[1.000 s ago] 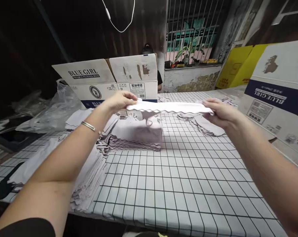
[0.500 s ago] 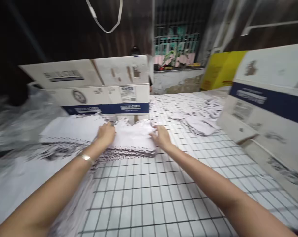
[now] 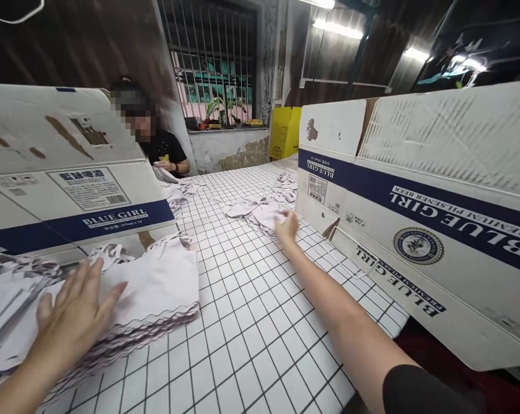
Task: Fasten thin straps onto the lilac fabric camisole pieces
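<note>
My left hand (image 3: 72, 316), fingers spread, lies over a neat stack of white strappy garments (image 3: 156, 282) with wavy hems. Farther off on the right, my right hand (image 3: 287, 229) has its fingers curled onto the edge of a white garment (image 3: 266, 215), the top one in a loose heap; its fingertips are partly hidden. More white pieces (image 3: 10, 287) lie in stacks left of my left hand.
A white tablecloth with black grid lines (image 3: 225, 345) covers the table. Cartons stand at left (image 3: 126, 215) and right (image 3: 372, 190), a yellow box (image 3: 285, 132) behind. Across the table, a co-worker (image 3: 165, 149) handles cloth beside another loose pile (image 3: 182, 192).
The view has swung right. My right hand has left the stack and reached the loose heap on the right. My left hand has spread over the stacked garments.
</note>
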A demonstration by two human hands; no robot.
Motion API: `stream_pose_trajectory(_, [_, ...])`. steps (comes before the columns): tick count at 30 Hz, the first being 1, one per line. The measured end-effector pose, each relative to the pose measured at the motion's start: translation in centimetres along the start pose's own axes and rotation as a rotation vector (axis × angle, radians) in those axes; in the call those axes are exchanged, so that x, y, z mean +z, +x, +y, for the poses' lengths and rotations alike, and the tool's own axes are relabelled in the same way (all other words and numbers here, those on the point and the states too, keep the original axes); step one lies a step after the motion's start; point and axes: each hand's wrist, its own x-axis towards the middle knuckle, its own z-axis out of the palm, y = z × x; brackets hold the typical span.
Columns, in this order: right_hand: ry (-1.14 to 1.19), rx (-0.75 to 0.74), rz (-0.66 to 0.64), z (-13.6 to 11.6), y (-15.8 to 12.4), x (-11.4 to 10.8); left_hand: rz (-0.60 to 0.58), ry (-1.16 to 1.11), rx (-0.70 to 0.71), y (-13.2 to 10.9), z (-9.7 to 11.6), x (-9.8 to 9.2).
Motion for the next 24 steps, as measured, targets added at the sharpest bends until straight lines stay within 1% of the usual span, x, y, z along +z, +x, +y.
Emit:
stream_pose_trajectory(1, [-0.014, 0.059, 0.044, 1.6, 1.9, -1.6, 0.027, -0.022, 0.044, 0.0, 2.0, -0.5])
stream_pose_trajectory(3, [-0.015, 0.134, 0.053, 3.9, 4.6, -4.0, 0.057, -0.078, 0.151, -0.1, 6.7, -1.2])
stream_pose_trajectory(5, [0.024, 0.172, 0.000, 4.8, 6.0, -5.2, 0.030, -0.149, 0.261, -0.2, 11.5, -1.4])
stream_pose_trajectory(7, [0.102, 0.176, -0.077, 4.6, 6.5, -5.8, -0.036, -0.240, 0.359, -0.5, 15.3, -1.4])
stream_pose_trajectory(9, [0.212, 0.150, -0.166, 3.7, 6.5, -6.4, -0.119, -0.346, 0.410, -0.7, 17.8, -1.4])
stream_pose_trajectory(12, [0.377, 0.086, -0.320, 1.8, 5.2, -8.4, -0.245, -0.567, 0.397, -0.6, 19.9, -1.9])
stream_pose_trajectory(13, [0.421, 0.064, -0.385, 1.0, 4.5, -9.4, -0.275, -0.654, 0.385, -0.4, 20.7, -2.3])
stream_pose_trajectory(14, [0.469, 0.037, -0.476, 0.2, 3.6, -10.6, -0.292, -0.745, 0.375, 0.0, 21.6, -2.8])
stream_pose_trajectory(15, [0.518, 0.008, -0.596, -0.8, 2.5, -11.9, -0.295, -0.840, 0.371, 0.4, 22.6, -3.4])
stream_pose_trajectory(17, [0.591, -0.054, -0.897, -2.8, 0.4, -14.7, -0.276, -1.043, 0.402, 1.4, 25.2, -5.0])
stream_pose_trajectory(18, [0.601, -0.082, -1.043, -4.0, -0.7, -16.2, -0.276, -1.150, 0.444, 1.9, 26.6, -5.8])
stream_pose_trajectory(19, [0.588, -0.105, -1.157, -5.0, -1.6, -17.6, -0.303, -1.251, 0.502, 2.4, 27.9, -6.5])
stream_pose_trajectory(20, [0.552, -0.125, -1.227, -6.1, -2.4, -19.0, -0.369, -1.337, 0.573, 2.6, 29.0, -7.2])
stream_pose_trajectory(21, [0.513, -0.147, -1.264, -6.9, -3.0, -20.3, -0.479, -1.396, 0.650, 2.7, 29.9, -7.6])
stream_pose_trajectory(23, [0.446, -0.187, -1.277, -8.1, -3.7, -22.4, -0.781, -1.402, 0.765, 2.2, 30.8, -7.8])
stream_pose_trajectory(24, [0.422, -0.200, -1.261, -8.3, -3.7, -23.2, -0.928, -1.364, 0.784, 1.6, 30.8, -7.6])
